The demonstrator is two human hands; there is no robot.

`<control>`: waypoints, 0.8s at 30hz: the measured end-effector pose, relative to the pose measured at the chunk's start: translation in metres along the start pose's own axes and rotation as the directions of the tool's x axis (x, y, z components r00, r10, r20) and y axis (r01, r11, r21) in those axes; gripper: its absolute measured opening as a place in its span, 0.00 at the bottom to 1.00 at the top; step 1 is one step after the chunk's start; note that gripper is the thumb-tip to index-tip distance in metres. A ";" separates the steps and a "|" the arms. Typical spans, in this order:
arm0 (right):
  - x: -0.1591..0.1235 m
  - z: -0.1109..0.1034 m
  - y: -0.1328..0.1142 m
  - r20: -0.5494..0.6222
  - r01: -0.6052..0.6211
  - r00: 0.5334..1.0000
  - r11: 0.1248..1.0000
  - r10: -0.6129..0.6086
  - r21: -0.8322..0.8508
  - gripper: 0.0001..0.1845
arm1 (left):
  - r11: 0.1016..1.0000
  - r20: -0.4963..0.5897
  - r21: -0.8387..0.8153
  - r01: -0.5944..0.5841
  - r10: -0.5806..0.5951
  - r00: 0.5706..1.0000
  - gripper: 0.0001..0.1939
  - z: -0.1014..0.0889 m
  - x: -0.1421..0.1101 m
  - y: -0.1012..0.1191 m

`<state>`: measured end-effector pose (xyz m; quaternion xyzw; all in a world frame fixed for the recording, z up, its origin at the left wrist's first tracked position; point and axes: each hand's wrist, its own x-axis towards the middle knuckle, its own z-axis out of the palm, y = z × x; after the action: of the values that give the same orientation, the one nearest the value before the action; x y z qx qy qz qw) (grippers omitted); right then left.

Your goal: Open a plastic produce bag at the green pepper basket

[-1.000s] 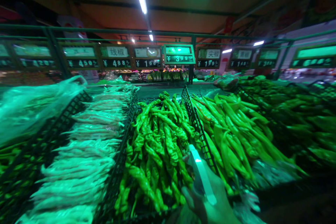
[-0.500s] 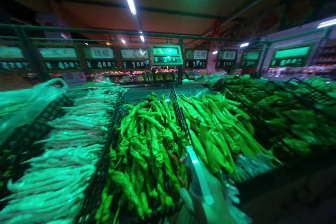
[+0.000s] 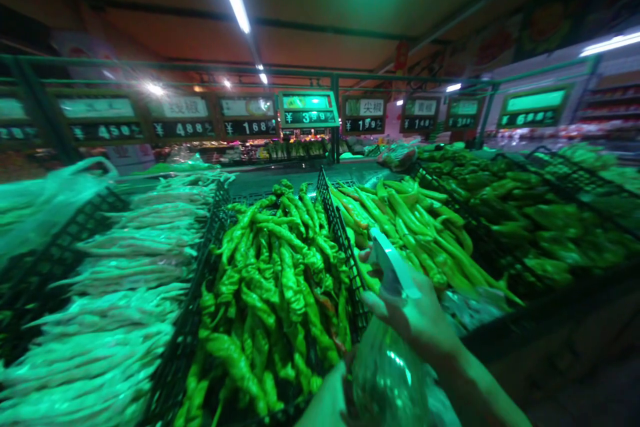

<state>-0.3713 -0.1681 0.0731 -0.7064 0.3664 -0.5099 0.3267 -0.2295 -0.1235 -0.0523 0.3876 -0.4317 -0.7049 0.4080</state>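
Note:
My right hand reaches over the near side of the long smooth green peppers, its thumb and fingers apart. A flat pale strip lies along the back of that hand; its kind is unclear. Low in the view, my left hand is at the side of a clear plastic bag, its fingers partly hidden and seemingly closed on it. Something greenish shows through the bag. Just left of both hands lie the wrinkled green peppers in a black mesh crate.
A black crate divider separates the two pepper heaps. Pale, thin pods fill the crate at left, and darker green peppers lie at right. Price signs hang from a rail along the back.
My right hand has moved up and right, from the wrinkled peppers' edge to above the smooth peppers. The plastic bag and my left hand now show more clearly at the bottom.

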 end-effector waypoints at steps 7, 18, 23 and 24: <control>0.043 -0.017 -0.003 -0.117 0.091 0.988 0.994 -0.098 -0.064 0.21 | 0.976 0.023 -0.198 -0.092 0.098 0.995 0.57 0.016 0.014 0.040; 0.075 -0.068 0.006 -0.388 0.113 0.908 0.983 -0.160 -0.142 0.25 | 0.972 0.069 -0.128 -0.197 0.206 0.976 0.51 0.036 0.030 0.082; 0.062 -0.088 0.013 -0.490 0.090 0.846 0.963 -0.208 -0.253 0.17 | 0.956 0.054 -0.240 -0.169 0.187 0.981 0.47 0.054 0.033 0.079; 0.056 -0.092 0.015 -0.495 0.097 0.838 0.956 -0.229 -0.278 0.17 | 0.957 0.067 -0.245 -0.153 0.174 0.982 0.48 0.057 0.031 0.079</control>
<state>-0.4502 -0.2314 0.1122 -0.6046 0.4386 -0.6599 0.0815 -0.2733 -0.1586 0.0332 0.2672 -0.3919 -0.7321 0.4890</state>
